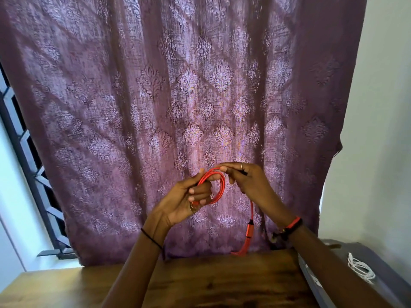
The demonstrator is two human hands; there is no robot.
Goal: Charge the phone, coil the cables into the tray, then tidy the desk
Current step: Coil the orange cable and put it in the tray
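Both hands are raised in front of a purple curtain, above a wooden desk (222, 283). My left hand (182, 202) grips several loops of a red cable (220, 187) between fingers and palm. My right hand (246, 177) pinches the top of the same coil, a ring on one finger. A loose length of the red cable hangs down from the right hand to a thicker red connector (249, 228), and its end trails onto the desk's far edge. A grey tray (378, 263) sits at the right with a coiled white cable (360, 268) in it. The phone is out of view.
The patterned purple curtain (178, 96) hangs right behind the desk's far edge. A window with a dark metal grille (26, 174) is at the left, a white wall (387, 107) at the right.
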